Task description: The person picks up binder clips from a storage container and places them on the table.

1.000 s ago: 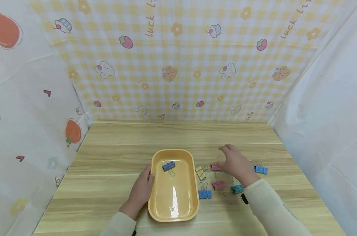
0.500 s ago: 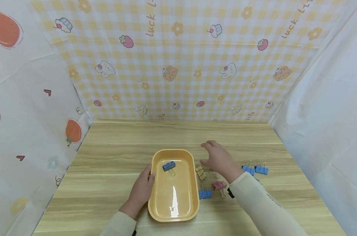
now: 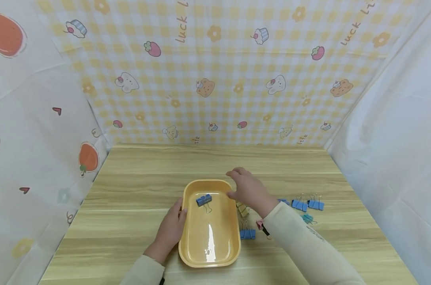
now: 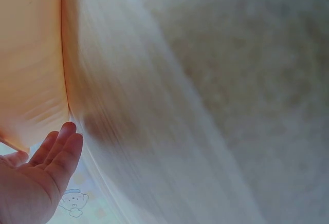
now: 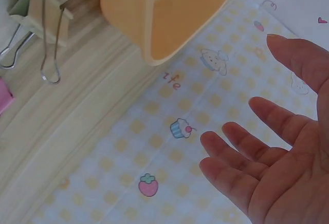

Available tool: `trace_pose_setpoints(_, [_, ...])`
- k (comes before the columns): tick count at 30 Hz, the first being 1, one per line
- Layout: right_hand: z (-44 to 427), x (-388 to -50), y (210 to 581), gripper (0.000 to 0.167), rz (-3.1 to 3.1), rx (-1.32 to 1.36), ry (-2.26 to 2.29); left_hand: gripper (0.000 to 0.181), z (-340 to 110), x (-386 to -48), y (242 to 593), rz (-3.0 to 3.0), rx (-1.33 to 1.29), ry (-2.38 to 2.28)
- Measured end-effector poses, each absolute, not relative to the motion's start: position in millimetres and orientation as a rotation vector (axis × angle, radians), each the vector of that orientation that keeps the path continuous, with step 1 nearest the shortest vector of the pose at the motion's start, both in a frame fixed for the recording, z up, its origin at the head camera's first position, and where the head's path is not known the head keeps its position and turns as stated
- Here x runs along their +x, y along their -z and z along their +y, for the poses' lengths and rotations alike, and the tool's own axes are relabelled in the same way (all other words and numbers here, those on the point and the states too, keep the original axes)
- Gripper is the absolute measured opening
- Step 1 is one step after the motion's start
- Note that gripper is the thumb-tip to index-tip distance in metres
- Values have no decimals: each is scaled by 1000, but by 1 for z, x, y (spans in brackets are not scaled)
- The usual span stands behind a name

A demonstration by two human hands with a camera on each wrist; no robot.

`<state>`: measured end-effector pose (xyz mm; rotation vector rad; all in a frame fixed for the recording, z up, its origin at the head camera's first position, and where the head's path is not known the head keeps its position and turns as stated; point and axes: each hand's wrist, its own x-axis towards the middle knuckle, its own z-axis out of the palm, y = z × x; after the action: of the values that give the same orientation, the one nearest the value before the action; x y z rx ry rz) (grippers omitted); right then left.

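A yellow tray (image 3: 197, 233) stands on the table with one dark blue binder clip (image 3: 203, 200) inside, towards its far end. My left hand (image 3: 170, 229) rests against the tray's left side, its fingers (image 4: 64, 154) fairly straight along the outer wall. Over the tray's far right corner hovers my right hand (image 3: 249, 192). Its fingers are spread and the palm is bare in the right wrist view. Just right of the tray lie a yellow binder clip (image 5: 49, 16) and a blue binder clip (image 3: 247, 234). A pink binder clip (image 3: 259, 225) is partly behind the right wrist.
Farther right lie blue binder clips (image 3: 315, 204) and a teal binder clip (image 3: 308, 219), some partly covered by the right sleeve (image 3: 301, 241). A checked cloth (image 3: 215, 79) hangs behind the wooden table (image 3: 140, 166); white cloths hang at both sides.
My right hand has moved left, from above the binder clips to the tray's far right corner. Blue clips on the right have come into view behind it. The left hand and tray stay put.
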<state>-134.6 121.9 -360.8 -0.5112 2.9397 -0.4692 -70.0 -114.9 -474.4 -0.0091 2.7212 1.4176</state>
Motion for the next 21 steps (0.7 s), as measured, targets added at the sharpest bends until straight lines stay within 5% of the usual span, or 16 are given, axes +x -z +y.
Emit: trace_pose_setpoints(21, [84, -144, 366, 58, 2847, -637, 428, 52, -115, -71, 475, 2726, -14, -1404])
